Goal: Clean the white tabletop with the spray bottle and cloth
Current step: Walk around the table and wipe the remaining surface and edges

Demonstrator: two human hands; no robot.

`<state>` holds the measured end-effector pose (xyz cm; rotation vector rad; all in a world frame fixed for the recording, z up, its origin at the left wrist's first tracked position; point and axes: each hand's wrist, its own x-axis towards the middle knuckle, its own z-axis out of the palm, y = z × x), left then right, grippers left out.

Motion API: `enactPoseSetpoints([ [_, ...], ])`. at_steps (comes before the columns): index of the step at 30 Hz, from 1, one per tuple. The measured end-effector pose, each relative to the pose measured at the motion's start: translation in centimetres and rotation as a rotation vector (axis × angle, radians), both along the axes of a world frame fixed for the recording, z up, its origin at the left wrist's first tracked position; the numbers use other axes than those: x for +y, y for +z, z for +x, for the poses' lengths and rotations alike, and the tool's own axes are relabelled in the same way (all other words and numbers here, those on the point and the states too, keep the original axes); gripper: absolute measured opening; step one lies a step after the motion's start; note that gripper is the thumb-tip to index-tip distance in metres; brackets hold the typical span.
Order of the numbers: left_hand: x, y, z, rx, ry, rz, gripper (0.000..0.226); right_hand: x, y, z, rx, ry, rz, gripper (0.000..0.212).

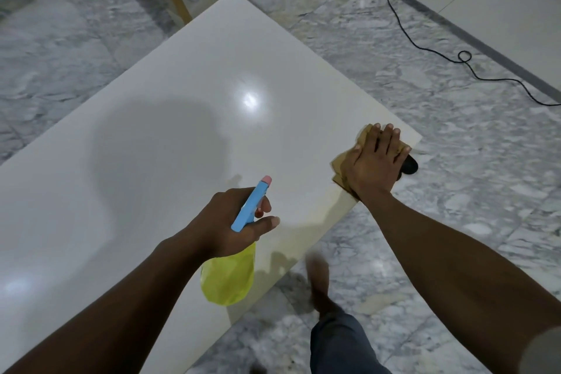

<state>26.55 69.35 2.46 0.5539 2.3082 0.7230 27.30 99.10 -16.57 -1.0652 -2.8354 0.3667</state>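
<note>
Wiping the white tabletop's right corner

Right hand (375,162) lies flat, fingers spread, pressing a tan cloth (341,171) onto the white tabletop (170,118) near its right corner; left hand (233,222) grips the yellow spray bottle (227,278) above the near edge.

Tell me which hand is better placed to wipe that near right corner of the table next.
Right hand: it lies flat on the cloth at that corner. The left hand grips the spray bottle.

arms: both forearms bare — no sleeves to the wrists | right shoulder: edge of a grey sleeve (546,352) | leg: dark blue-grey trousers (340,343) | foot (318,279): bare — blurred
</note>
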Motion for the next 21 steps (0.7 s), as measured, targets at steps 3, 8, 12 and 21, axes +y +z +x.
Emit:
enactPoseSetpoints([
  [3,-2.2,0.1,1.5,-0.015,0.031,0.020,0.026,-2.1,0.0,0.9,-0.012,0.026,-0.005,0.065],
  [8,-6.6,0.4,4.4,-0.008,0.061,0.059,0.023,-6.5,0.0,2.9,-0.046,0.077,-0.004,0.067],
  [12,-12.4,0.2,8.1,0.008,0.086,0.057,0.024,-12.7,0.0,5.8,-0.054,0.120,-0.014,0.069],
  [21,-27.9,-0.1,17.9,0.076,0.155,0.053,0.026,-27.3,-0.4,12.4,-0.015,0.166,-0.020,0.066],
])
